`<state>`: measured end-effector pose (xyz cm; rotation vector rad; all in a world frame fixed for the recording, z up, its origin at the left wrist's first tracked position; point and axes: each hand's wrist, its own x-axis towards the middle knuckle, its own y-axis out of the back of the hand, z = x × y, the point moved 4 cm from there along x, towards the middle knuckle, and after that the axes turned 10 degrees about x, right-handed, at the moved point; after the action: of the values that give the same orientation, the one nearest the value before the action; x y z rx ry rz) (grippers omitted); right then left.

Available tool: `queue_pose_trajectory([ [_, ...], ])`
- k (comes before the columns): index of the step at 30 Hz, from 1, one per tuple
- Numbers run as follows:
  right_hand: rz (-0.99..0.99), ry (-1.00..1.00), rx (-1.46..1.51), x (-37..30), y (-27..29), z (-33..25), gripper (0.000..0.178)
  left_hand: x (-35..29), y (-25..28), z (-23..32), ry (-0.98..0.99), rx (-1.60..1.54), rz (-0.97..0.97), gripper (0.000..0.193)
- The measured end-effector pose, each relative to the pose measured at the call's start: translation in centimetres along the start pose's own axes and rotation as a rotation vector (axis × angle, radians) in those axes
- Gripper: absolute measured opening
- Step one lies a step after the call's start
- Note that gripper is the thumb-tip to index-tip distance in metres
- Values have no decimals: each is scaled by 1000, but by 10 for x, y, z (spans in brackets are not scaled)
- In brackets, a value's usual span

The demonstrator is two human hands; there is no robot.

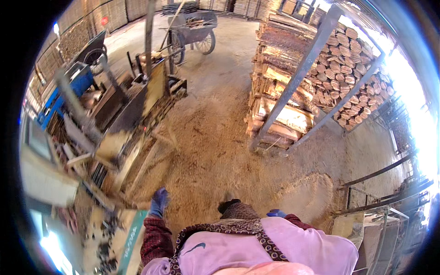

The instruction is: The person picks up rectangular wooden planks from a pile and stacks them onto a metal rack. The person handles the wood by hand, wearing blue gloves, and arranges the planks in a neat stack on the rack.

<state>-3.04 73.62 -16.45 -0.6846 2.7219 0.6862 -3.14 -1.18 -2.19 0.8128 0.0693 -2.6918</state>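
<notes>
My left hand, in a blue glove, hangs ahead of my body at the lower left. Its fingers are blurred, and no object shows in it. It is nearest to the boards and scrap wood beside the machinery. My right hand, also in a blue glove, shows only in part past my pink top, low over the dusty floor. How its fingers lie is hidden. One dark shoe sticks out from under my patterned apron.
A tall stack of split timber stands ahead on the right, with a slanting metal post before it. Cut logs are piled behind. A wheeled cart stands far ahead. A blue machine is at left, metal rails at right.
</notes>
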Motion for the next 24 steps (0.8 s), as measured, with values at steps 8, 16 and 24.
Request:
queue_pose_trajectory([
  [8, 45, -429, -69, 295, 138, -46, 54, 215, -85, 7, -103, 763, -32, 25],
  [16, 288, -343, 1080, 639, 304, -258, 45, 450, -253, 174, -583, 832, -256, 28],
  [24, 494, -153, 1630, 826, 440, -273, 60, 763, -470, 377, -577, 686, -444, 39],
])
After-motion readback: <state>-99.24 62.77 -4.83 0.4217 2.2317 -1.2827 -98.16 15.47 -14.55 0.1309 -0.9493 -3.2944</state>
